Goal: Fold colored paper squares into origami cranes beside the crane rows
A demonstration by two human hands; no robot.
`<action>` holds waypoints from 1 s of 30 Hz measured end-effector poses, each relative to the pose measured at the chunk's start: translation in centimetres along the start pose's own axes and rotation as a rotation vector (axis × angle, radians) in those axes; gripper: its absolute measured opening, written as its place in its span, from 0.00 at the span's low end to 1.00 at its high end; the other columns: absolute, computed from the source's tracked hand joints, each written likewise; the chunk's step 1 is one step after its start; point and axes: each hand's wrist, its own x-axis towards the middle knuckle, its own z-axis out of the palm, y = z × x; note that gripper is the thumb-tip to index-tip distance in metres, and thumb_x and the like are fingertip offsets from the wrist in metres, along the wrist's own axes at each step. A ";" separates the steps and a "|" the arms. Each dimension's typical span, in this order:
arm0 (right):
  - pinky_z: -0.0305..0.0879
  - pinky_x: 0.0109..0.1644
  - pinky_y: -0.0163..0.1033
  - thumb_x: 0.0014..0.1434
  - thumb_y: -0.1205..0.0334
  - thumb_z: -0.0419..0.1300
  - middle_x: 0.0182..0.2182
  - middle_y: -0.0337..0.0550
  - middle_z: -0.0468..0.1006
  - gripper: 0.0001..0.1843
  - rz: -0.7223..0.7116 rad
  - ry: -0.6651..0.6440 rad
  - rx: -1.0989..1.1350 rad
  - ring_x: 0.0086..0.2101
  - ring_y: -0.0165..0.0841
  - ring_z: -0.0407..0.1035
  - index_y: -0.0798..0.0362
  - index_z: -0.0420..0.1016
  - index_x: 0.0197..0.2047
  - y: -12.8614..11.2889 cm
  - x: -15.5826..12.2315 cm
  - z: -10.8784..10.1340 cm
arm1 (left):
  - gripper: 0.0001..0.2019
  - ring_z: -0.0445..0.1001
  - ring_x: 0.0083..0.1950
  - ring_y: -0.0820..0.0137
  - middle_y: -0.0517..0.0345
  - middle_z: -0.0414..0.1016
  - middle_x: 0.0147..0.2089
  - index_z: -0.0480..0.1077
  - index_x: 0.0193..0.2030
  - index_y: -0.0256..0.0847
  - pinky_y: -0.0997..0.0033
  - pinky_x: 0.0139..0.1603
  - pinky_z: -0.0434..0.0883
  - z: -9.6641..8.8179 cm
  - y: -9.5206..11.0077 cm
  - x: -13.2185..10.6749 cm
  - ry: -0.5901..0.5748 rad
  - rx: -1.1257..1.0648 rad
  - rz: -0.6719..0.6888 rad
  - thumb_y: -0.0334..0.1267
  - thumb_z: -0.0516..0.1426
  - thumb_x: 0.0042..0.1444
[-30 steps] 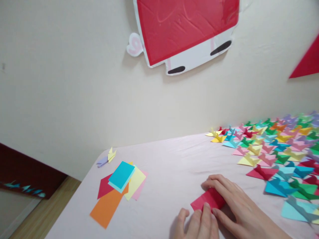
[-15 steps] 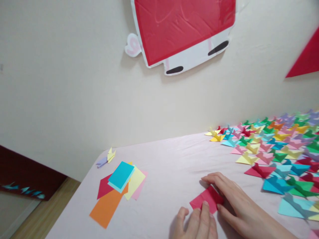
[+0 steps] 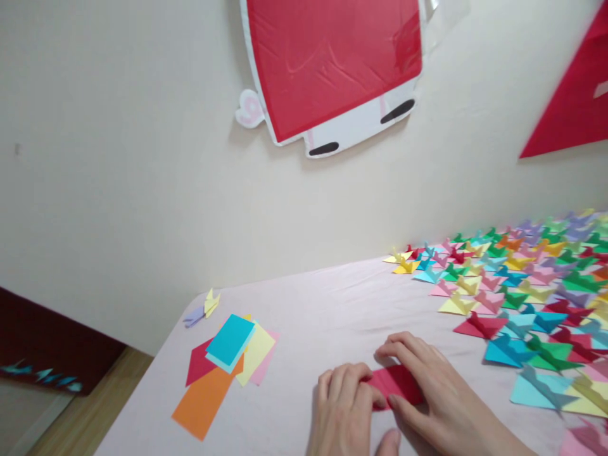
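Observation:
A folded piece of red origami paper (image 3: 396,385) lies on the cloth-covered bed or table top between my hands. My left hand (image 3: 344,402) rests over its left end, fingers bent and closed onto the edge, covering that part. From the other side my right hand (image 3: 434,386) holds its right end, the thumb at the near edge and the fingers curled along the far side. To the left lies a loose pile of coloured paper, with a blue sheet (image 3: 231,339) on top and an orange sheet (image 3: 209,402) at the near side.
Many folded paper cranes stand in rows on the right, a red one (image 3: 479,325) and a blue one (image 3: 509,350) near my right hand. A yellow folded piece (image 3: 211,304) and a purple one (image 3: 194,316) lie at the far left corner. The wall (image 3: 285,221) rises behind.
My left hand has moved up and left, from pressing on the near part of the red paper to its left end. The paper now looks like a narrower strip. The view has shifted slightly.

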 end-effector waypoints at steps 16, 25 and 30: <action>0.60 0.59 0.51 0.43 0.74 0.52 0.51 0.49 0.71 0.28 -0.073 -0.055 0.038 0.54 0.43 0.65 0.50 0.70 0.49 0.7 0.3 -0.6 | 0.17 0.65 0.56 0.57 0.50 0.66 0.51 0.63 0.37 0.44 0.56 0.55 0.66 -2.2 2.5 3.0 -0.258 -0.042 -0.387 0.23 0.51 0.40; 0.64 0.55 0.44 0.35 0.74 0.48 0.44 0.43 0.76 0.29 -0.069 -0.072 0.373 0.49 0.38 0.69 0.49 0.70 0.43 1.3 0.7 -1.9 | 0.34 0.63 0.64 0.62 0.48 0.65 0.60 0.65 0.54 0.42 0.59 0.65 0.63 -3.4 1.0 0.9 -0.172 -0.075 -0.389 0.19 0.46 0.37; 0.68 0.42 0.38 0.40 0.72 0.50 0.38 0.40 0.74 0.27 -0.003 -0.090 0.421 0.37 0.34 0.70 0.50 0.69 0.45 1.7 0.9 -1.9 | 0.32 0.62 0.65 0.58 0.45 0.65 0.62 0.65 0.59 0.40 0.56 0.66 0.61 -3.6 1.9 1.2 -0.205 -0.065 -0.435 0.24 0.51 0.43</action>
